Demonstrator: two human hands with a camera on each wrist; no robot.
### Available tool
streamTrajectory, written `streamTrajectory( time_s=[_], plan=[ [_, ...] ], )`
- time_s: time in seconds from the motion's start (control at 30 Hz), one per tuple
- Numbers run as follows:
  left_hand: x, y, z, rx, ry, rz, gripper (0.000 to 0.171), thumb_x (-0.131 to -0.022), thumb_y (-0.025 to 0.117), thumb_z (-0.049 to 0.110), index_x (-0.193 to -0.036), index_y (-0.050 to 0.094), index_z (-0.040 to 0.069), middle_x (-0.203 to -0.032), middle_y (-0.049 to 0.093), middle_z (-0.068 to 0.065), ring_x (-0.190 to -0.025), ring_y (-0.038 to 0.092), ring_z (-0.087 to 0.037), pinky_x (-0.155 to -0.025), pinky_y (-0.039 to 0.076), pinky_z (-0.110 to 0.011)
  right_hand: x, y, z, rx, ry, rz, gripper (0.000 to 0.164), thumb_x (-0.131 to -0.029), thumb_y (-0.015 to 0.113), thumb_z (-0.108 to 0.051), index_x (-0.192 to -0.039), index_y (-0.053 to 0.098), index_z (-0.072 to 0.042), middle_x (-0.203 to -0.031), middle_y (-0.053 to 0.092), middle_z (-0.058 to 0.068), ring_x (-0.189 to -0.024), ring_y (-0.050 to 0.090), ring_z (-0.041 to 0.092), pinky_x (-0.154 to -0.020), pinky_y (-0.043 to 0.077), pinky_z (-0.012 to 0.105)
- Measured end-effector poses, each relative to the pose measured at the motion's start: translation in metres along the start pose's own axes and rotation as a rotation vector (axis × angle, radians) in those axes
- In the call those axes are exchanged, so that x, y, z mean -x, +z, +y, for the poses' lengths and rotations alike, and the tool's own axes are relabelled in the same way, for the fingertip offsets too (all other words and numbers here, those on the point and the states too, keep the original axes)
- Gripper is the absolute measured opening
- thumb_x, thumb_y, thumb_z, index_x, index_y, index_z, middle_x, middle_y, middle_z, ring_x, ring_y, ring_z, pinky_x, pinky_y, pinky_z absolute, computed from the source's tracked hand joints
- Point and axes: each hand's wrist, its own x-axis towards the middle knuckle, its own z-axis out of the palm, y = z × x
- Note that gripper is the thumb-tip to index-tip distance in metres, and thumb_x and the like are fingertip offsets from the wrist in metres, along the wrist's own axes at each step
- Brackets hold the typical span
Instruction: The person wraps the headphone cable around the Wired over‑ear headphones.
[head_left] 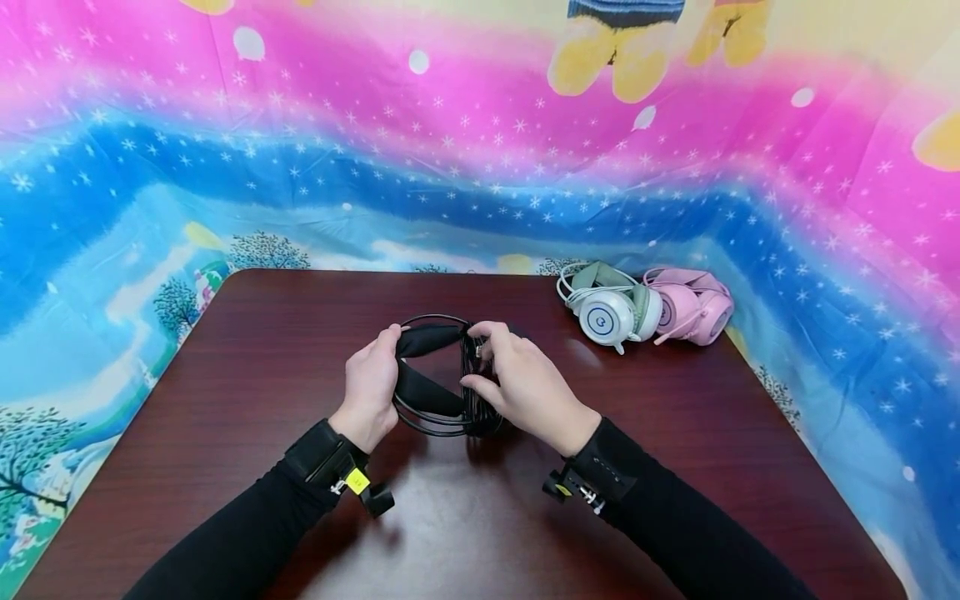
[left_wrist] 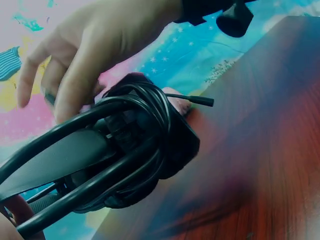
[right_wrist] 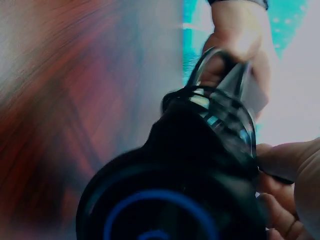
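A pair of black over-ear headphones (head_left: 429,392) is held up over the table, with its black cable (head_left: 472,375) wound in several turns round the earcup end. My left hand (head_left: 371,383) grips the headband from the left. At the other end, my right hand (head_left: 525,379) has its thumb and fingers at the wound cable, and a dark piece shows under the thumb (right_wrist: 287,157) in the right wrist view. A blue ring (right_wrist: 160,200) marks one earcup there. From the coils a thin black end (left_wrist: 200,101) sticks out in the left wrist view.
White-and-green headphones (head_left: 603,317) and pink headphones (head_left: 693,312) lie side by side at the table's back right corner. The dark red-brown table (head_left: 247,375) is backed by a colourful printed cloth (head_left: 465,142). Both wrists wear cameras on black straps.
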Motion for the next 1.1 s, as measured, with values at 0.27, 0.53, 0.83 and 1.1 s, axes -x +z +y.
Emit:
streamTrajectory(
  time_s=[0.27,0.53,0.83,1.1],
  plan=[
    [0.003,-0.003,-0.002,-0.008,-0.024,-0.013,0.045,-0.115,0.053,0.046,-0.146,0.069,0.018,-0.146,0.054,0.001,-0.132,0.049,-0.020,-0.100,0.053,-0.034,0.005,0.006,0.011,0.152,-0.174,-0.012,0.013,-0.100,0.083,-0.036,-0.095,0.079,-0.024,-0.105,0.073,-0.007,-0.101,0.058,0.019,-0.088,0.047,0.041],
    [-0.003,-0.006,0.001,0.079,-0.057,0.007,0.047,-0.114,0.055,0.048,-0.145,0.067,0.015,-0.106,0.047,0.003,-0.108,0.045,-0.017,-0.095,0.042,-0.034,0.022,-0.010,0.036,0.084,-0.122,-0.249,0.065,-0.083,0.091,-0.063,-0.139,0.068,-0.039,-0.178,0.030,0.017,-0.165,0.023,0.055,-0.127,0.025,0.078],
    [-0.020,-0.007,-0.014,-0.245,0.019,-0.121,0.050,-0.114,0.055,0.045,-0.149,0.065,0.009,-0.146,0.060,-0.009,-0.106,0.070,-0.019,-0.089,0.055,-0.024,0.022,-0.020,0.059,0.044,-0.181,-0.320,0.063,-0.083,0.098,-0.036,-0.140,0.070,-0.039,-0.169,0.045,0.015,-0.154,0.041,0.048,-0.107,0.058,0.058],
    [-0.038,-0.019,-0.022,-0.878,0.208,-0.216,0.057,-0.110,0.055,0.036,-0.158,0.055,0.007,-0.154,0.063,-0.021,-0.130,0.062,-0.038,-0.104,0.051,-0.046,0.023,-0.014,0.055,0.202,-0.128,-0.412,0.068,-0.086,0.096,-0.036,-0.147,0.066,-0.041,-0.174,0.039,0.017,-0.155,0.037,0.058,-0.108,0.055,0.067]
  ],
)
